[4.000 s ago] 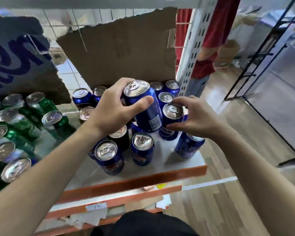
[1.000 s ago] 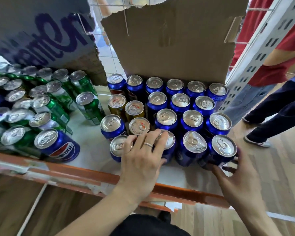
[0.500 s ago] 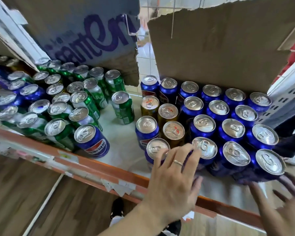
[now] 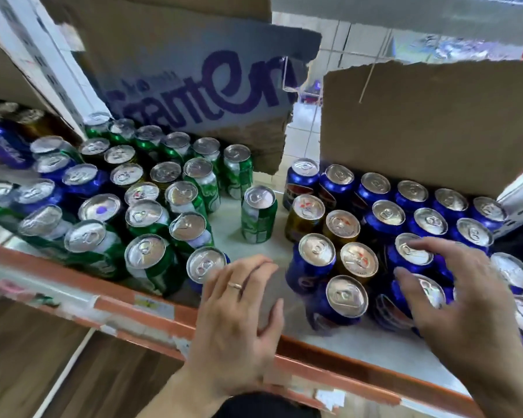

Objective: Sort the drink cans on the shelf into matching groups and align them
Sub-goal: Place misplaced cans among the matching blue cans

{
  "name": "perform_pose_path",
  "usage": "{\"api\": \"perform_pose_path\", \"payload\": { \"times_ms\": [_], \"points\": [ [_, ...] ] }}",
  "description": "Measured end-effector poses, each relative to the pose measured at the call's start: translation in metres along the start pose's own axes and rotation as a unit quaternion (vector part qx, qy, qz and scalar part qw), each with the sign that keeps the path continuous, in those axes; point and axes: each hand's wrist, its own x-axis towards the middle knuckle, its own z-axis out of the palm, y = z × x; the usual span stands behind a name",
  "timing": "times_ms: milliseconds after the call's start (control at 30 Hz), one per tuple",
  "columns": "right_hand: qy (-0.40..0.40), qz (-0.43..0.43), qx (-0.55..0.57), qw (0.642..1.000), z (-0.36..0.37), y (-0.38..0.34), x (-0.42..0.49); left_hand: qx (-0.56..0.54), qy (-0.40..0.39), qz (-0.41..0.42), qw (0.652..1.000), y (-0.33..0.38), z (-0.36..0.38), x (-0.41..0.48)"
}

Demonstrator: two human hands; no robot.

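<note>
Drink cans [image 4: 258,218] upright on shelf [image 4: 360,348]: green cans [image 4: 194,194] at nine o'clock, blue cans [image 4: 429,220] at three, gold cans [image 4: 304,221] near centre. Left hand [image 4: 236,321] at six, fingers together, holding nothing; right hand [image 4: 465,297] at four, fingers spread over blue tops.

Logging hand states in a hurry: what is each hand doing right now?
Left hand: open, fingers spread, holding nothing.
Right hand: open, fingers spread over the blue cans, gripping none.
</note>
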Motion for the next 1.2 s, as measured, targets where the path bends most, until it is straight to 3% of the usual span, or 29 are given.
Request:
{"api": "perform_pose_path", "payload": {
  "times_ms": [100,233,400,700,800,1033,1200],
  "points": [
    [-0.125,0.002,-0.059,0.99,0.018,-0.006,0.032,-0.004,0.007,0.005,1.0,-0.02,-0.009,0.002],
    [-0.303,0.039,-0.168,0.937,0.033,-0.012,0.059,-0.016,0.002,0.008,1.0,-0.038,-0.012,-0.003],
    [-0.383,0.062,-0.226,0.893,0.054,-0.01,0.076,-0.029,-0.015,0.031,0.999,-0.047,-0.017,-0.006],
    [-0.495,0.128,-0.158,0.845,0.052,-0.007,0.086,-0.055,-0.031,0.068,0.996,-0.055,-0.022,-0.002],
    [-0.481,0.125,-0.16,0.853,0.056,-0.005,0.084,-0.063,-0.048,0.067,0.995,-0.055,-0.024,0.001],
    [-0.396,-0.01,-0.209,0.894,0.048,-0.001,0.08,-0.006,-0.103,0.106,0.989,-0.04,-0.029,0.073],
    [-0.316,0.025,-0.074,0.946,0.013,0.002,0.084,0.165,-0.256,0.124,0.944,-0.023,0.004,0.161]
  ]
}}
